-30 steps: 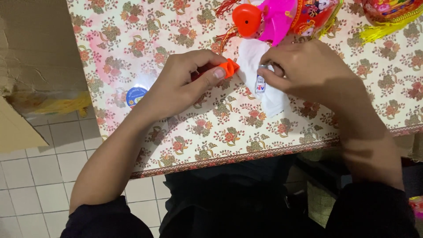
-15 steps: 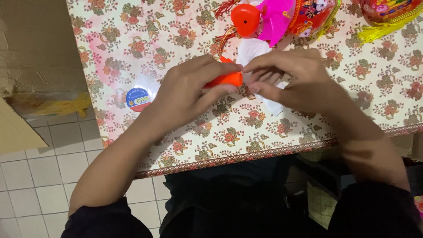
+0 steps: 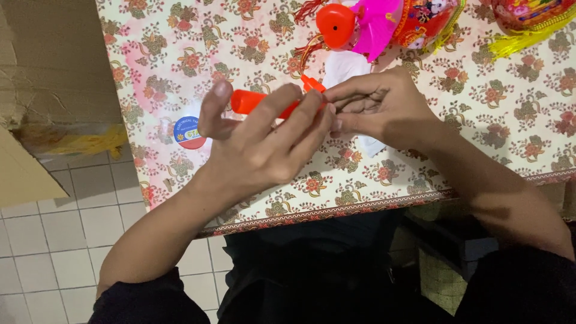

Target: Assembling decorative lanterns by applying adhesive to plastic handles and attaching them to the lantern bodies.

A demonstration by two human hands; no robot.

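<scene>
My left hand (image 3: 267,141) grips an orange plastic tube (image 3: 249,101) lying sideways across its fingers, above the flowered tablecloth (image 3: 180,60). My right hand (image 3: 378,108) meets it at the tube's right end, fingertips pinched there on a small orange piece (image 3: 312,83). What the right fingers pinch beyond that is hidden. A white cloth or paper (image 3: 345,65) lies under and behind my right hand.
A toy with an orange heart-shaped part (image 3: 335,24) and a pink fan-like part (image 3: 375,24) lies at the table's far edge. A red and yellow tasselled item (image 3: 528,18) is at top right. A round blue and red sticker roll (image 3: 189,133) sits left. Cardboard (image 3: 36,72) stands left over tiled floor.
My left hand has turned and lifted the orange tube so that more of its length shows. My right hand has come off the white cloth to the tube's end.
</scene>
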